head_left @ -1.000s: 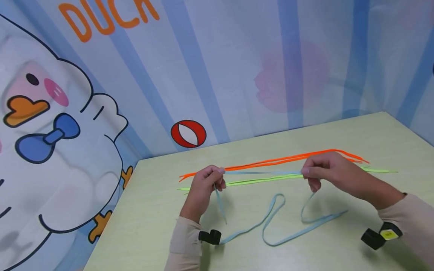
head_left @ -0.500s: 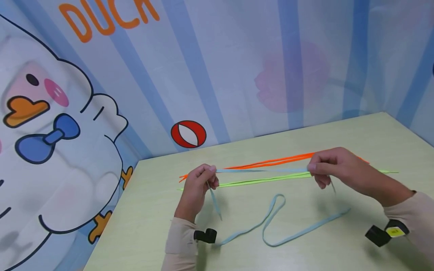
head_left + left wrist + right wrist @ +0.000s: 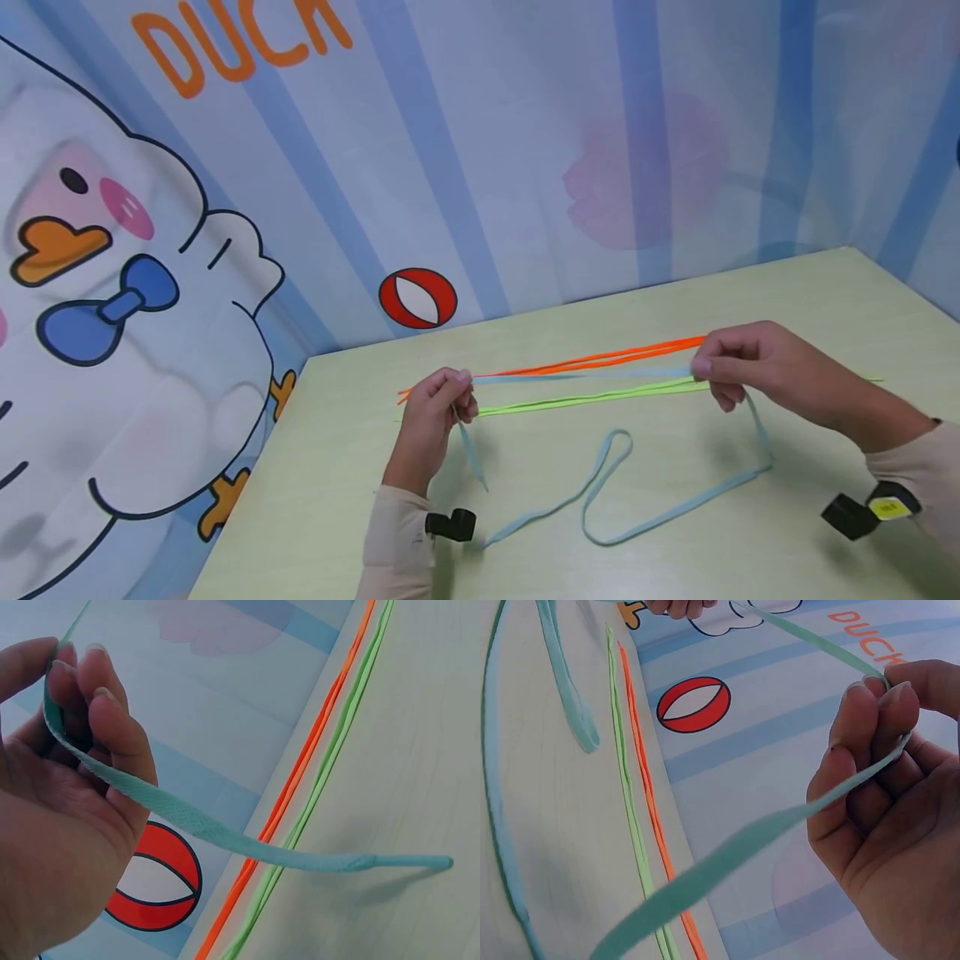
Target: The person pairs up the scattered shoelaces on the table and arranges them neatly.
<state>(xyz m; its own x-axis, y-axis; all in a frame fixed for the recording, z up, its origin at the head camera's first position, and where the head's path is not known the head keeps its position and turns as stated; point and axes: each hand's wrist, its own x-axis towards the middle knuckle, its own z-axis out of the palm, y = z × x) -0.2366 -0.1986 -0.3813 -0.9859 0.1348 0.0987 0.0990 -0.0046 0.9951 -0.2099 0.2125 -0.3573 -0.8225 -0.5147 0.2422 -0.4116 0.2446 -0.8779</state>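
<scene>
A light blue shoelace (image 3: 585, 377) is stretched between my two hands above the table. My left hand (image 3: 437, 417) pinches it near one end between thumb and fingertip; in the left wrist view the loose end of the shoelace (image 3: 210, 829) hangs past the palm to its tip. My right hand (image 3: 750, 367) pinches the shoelace farther along, and in the right wrist view the rest of the shoelace (image 3: 727, 859) runs down from the fingers. On the table, the remaining light blue length (image 3: 675, 510) lies in a loose bend with a narrow loop.
Behind the hands, an orange shoelace (image 3: 592, 360) lies doubled and nearly straight along the table (image 3: 810, 292). A yellow-green shoelace (image 3: 585, 400) lies doubled just in front of it. A printed curtain (image 3: 510, 150) with a duck picture stands at the table's back edge.
My hands have moved apart, the left one leftward and the right one rightward, so the light blue stretch between them is longer. The lace below my right hand is now lifted off the table.
</scene>
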